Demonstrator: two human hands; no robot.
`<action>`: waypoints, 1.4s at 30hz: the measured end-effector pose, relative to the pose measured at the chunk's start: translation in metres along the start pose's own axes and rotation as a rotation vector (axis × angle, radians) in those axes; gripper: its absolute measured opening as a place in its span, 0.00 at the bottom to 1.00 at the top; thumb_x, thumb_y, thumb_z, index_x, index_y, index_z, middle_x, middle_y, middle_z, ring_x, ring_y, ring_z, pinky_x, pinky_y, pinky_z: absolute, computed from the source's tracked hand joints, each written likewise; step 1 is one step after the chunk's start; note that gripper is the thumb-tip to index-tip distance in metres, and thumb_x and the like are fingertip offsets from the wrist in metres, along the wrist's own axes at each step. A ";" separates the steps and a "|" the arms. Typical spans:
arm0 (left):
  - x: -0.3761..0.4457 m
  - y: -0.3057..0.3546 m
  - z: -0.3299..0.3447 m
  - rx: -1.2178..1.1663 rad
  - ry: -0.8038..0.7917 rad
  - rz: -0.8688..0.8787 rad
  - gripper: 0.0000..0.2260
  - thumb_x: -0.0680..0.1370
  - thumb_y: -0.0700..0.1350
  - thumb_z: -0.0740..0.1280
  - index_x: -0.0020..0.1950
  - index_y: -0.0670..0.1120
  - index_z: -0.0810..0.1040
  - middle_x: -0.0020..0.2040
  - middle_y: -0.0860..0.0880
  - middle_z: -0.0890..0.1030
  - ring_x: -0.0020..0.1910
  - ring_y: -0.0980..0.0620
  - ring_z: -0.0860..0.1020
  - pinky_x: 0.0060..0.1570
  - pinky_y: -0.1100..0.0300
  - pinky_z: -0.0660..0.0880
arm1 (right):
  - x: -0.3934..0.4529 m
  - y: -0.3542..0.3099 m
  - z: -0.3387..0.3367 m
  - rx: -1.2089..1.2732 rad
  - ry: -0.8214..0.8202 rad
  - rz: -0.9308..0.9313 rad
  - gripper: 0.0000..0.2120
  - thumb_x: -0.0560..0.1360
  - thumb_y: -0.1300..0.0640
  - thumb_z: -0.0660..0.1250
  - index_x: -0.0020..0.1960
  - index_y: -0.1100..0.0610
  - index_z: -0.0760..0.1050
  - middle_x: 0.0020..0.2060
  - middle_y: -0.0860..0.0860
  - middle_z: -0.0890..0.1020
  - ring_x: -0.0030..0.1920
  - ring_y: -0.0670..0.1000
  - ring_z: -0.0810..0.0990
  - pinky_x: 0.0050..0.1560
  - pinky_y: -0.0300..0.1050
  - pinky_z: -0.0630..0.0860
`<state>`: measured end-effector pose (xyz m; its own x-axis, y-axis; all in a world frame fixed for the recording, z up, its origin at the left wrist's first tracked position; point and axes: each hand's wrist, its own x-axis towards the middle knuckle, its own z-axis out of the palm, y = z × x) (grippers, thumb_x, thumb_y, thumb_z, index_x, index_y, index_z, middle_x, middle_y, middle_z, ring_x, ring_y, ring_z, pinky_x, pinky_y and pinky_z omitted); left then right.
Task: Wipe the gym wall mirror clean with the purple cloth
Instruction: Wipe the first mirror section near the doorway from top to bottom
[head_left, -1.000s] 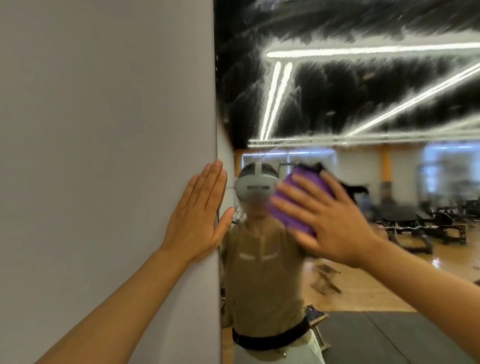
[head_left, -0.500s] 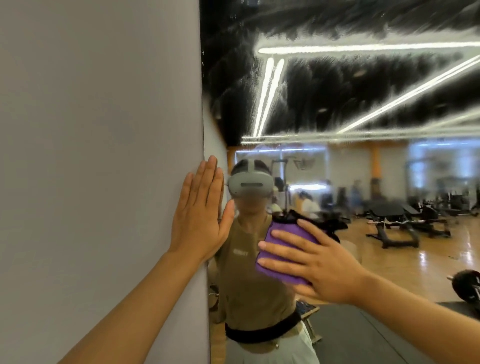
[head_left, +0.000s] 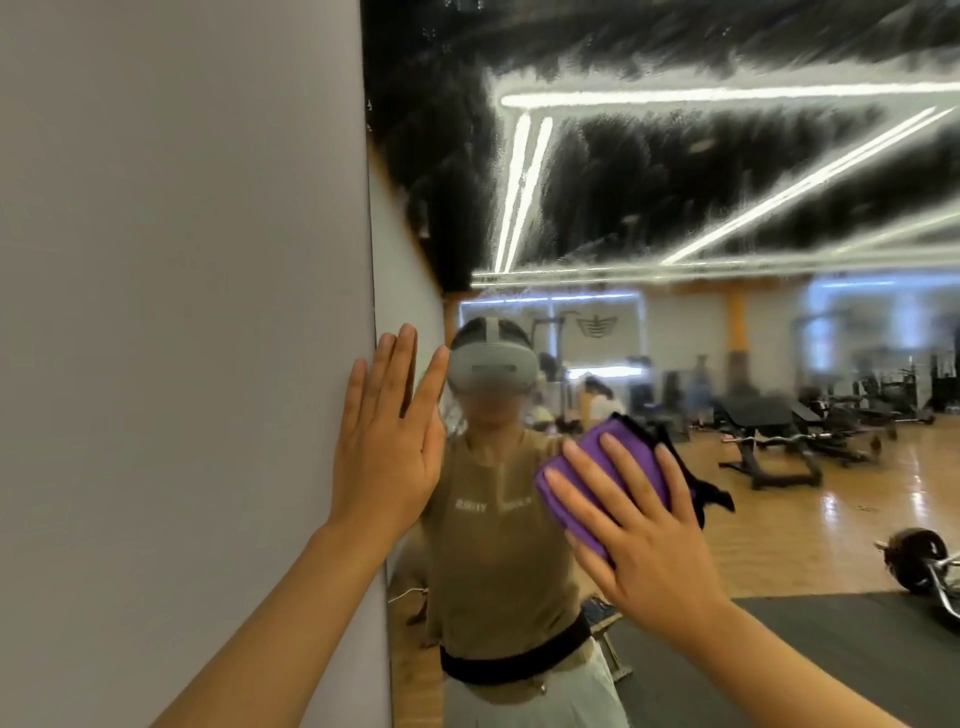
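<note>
While the left hand lies flat with straight fingers along the seam where the grey wall meets the mirror, its thumb spread across the glass edge, the right hand presses the purple cloth against the mirror with its fingers straight and fanned. The cloth is folded into a thick pad and sits under the right fingers, to the right of the left hand and apart from it, over the reflected chest and shoulder of the person. A dark shape shows at the cloth's upper right edge, but whether it is part of the cloth or its reflection cannot be told. The upper part of the glass carries streaky, feathery smears through which the reflected dark ceiling and bright strip lights appear. Lower down, the mirror shows the person in a tan shirt, a dark belt and a grey headset, and behind them a gym hall with a wooden floor, black benches, a dark mat and a barbell plate at the right edge.
</note>
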<state>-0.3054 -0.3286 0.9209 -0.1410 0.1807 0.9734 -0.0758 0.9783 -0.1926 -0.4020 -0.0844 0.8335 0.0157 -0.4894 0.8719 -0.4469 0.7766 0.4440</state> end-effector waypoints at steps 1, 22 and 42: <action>0.000 0.002 -0.001 -0.013 0.002 -0.011 0.24 0.84 0.46 0.52 0.81 0.45 0.61 0.82 0.43 0.54 0.82 0.44 0.51 0.80 0.51 0.42 | -0.009 0.001 0.001 0.001 -0.012 -0.030 0.31 0.82 0.42 0.54 0.83 0.46 0.52 0.82 0.48 0.54 0.82 0.56 0.53 0.80 0.63 0.46; 0.000 0.056 0.021 0.003 -0.030 -0.291 0.38 0.82 0.63 0.53 0.83 0.44 0.43 0.83 0.43 0.42 0.82 0.48 0.40 0.79 0.52 0.37 | -0.023 0.008 0.009 0.087 -0.009 0.283 0.27 0.85 0.40 0.44 0.82 0.48 0.56 0.83 0.49 0.53 0.82 0.56 0.50 0.80 0.61 0.44; -0.002 0.070 0.023 0.066 -0.033 -0.278 0.28 0.84 0.56 0.47 0.84 0.50 0.50 0.83 0.41 0.46 0.82 0.44 0.44 0.79 0.41 0.44 | 0.002 0.080 -0.003 0.093 0.041 0.298 0.28 0.85 0.41 0.42 0.83 0.48 0.54 0.82 0.50 0.56 0.82 0.56 0.50 0.80 0.62 0.44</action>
<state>-0.3331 -0.2626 0.9023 -0.1375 -0.0977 0.9857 -0.1800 0.9810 0.0721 -0.4350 -0.0220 0.8711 -0.0933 -0.2273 0.9693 -0.5173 0.8429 0.1479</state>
